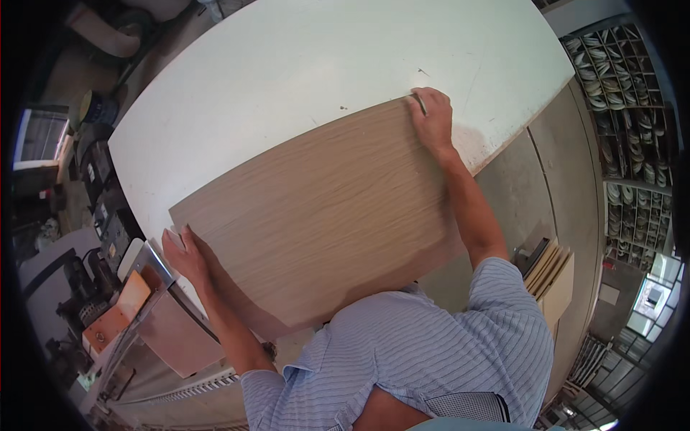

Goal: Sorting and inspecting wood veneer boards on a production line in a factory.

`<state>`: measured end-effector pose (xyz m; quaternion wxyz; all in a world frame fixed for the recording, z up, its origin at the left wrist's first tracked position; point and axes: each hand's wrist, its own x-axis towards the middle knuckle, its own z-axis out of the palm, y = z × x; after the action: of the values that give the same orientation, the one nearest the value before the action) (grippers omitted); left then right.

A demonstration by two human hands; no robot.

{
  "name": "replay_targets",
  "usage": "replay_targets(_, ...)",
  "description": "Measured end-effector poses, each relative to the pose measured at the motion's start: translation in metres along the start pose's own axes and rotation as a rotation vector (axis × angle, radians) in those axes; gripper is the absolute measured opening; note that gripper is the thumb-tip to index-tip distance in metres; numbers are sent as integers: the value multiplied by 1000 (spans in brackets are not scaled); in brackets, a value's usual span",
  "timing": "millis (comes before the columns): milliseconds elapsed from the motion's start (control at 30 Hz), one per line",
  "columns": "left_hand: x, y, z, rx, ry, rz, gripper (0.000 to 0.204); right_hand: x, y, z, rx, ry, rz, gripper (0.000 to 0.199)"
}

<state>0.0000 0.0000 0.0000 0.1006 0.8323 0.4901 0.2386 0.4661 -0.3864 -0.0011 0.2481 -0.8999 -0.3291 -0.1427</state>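
Observation:
A large rectangular wood-grain board, greyish brown, lies flat across the near part of the white table, its near edge close to my body. My right hand is at the board's far right corner, with its fingers curled around the edge. At the left end, my left hand grips the board's edge near the far left corner. Its thumb is by the top face, while its other fingers reach along the outside. The undersides of both grips are hidden.
Beyond the board extends the white tabletop, its right edge worn. At left stand a machine with an orange part and a pinkish panel. Several boards stand upright at right. Filled racks line the far right.

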Motion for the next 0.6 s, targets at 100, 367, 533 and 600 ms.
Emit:
replay_targets(100, -6, 6, -5, 119, 36, 21, 49, -5, 2, -6, -24, 105, 59, 29)
replay_targets(367, -81, 11, -39, -54, 25, -243, 27, -121, -52, -81, -93, -240, 512, 35)
replay_targets(533, -81, 30, -47, -116, 27, -300, 32, -191, -40, -116, -55, -195, 784, 56)
replay_targets(600, -85, 28, -52, -119, 25, -328, 33, -191, -33, -116, -48, -392, 902, 64)
